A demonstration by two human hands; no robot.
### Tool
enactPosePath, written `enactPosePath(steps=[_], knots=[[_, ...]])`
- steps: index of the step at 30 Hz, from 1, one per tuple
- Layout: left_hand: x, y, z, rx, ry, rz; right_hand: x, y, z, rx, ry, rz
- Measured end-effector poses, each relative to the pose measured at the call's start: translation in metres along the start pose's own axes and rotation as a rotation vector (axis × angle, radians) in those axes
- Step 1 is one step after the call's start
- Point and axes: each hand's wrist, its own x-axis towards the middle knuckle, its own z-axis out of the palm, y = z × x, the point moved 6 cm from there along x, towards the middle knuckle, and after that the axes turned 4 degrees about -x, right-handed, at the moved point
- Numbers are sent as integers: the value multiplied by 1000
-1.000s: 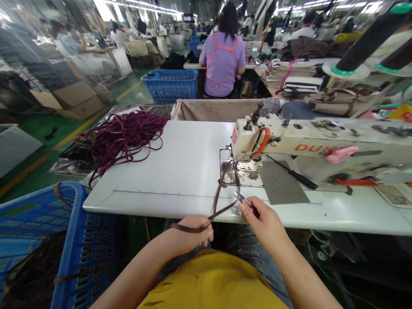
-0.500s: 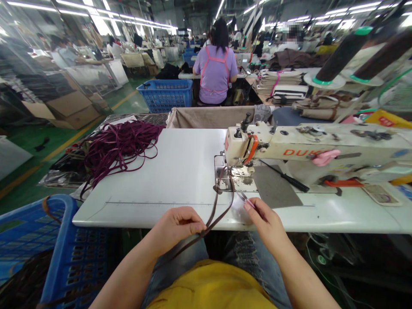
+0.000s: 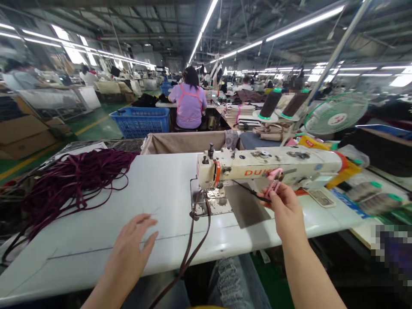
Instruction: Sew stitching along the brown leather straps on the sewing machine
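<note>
My left hand (image 3: 133, 242) hovers over the white table (image 3: 164, 184), fingers apart and holding nothing. My right hand (image 3: 285, 208) is closed on small pink-handled thread snips (image 3: 273, 189), in front of the sewing machine's (image 3: 238, 169) arm. The snips' blades are hard to make out. A black-handled tool (image 3: 252, 191) with a thin shaft lies close by that hand and is partly behind it. Narrow dark brown straps (image 3: 201, 242) run from under the presser foot, cross at the table's front edge and hang down toward my lap.
A heap of maroon straps (image 3: 83, 176) lies on the left. A grey sheet (image 3: 247, 210) is right of the needle plate. Behind the table stand a fabric-lined bin (image 3: 183, 141), a blue basket (image 3: 141, 122) and a seated co-worker (image 3: 189, 103). Thread cones (image 3: 270, 103) and a fan (image 3: 336, 113) are at right.
My left hand has let go of the brown straps and moved left, opening. My right hand has carried the snips up and right to the machine's arm. The view has tilted up and right.
</note>
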Motion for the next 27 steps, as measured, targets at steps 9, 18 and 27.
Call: enactPosePath(steps=[9,18,27], knots=[[-17,91,63,-325,-364,101,41,31,-39,-174,40,121],[-7,119,89,-297,-466,161,-20,61,-6,-568,-359,55],[-22,135,90,-776,-790,-218,-68,55,62,-694,-617,-324]])
